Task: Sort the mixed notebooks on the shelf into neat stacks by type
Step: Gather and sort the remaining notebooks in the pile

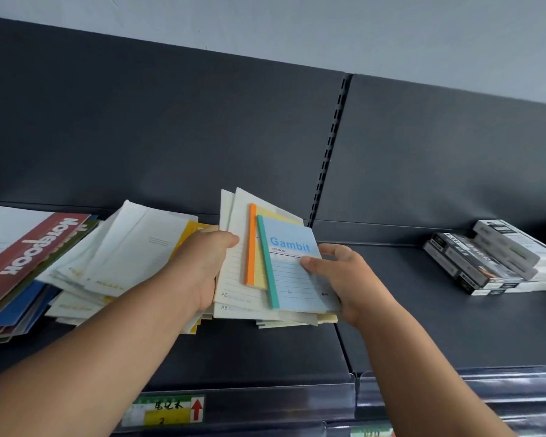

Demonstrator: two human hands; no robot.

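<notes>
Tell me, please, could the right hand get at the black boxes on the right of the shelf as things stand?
Probably not yet: the right hand is gripping the blue Gambit notebook. The shelf between it and the black boxes lies bare, so once freed, likely yes.

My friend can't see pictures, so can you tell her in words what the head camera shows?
Two bare hands hold a fanned bunch of notebooks over a dark shelf: the left hand grips cream A5 ones, the right hand pinches a blue Gambit notebook on top. A messy notebook pile lies left; black-and-white boxes sit right.
</notes>
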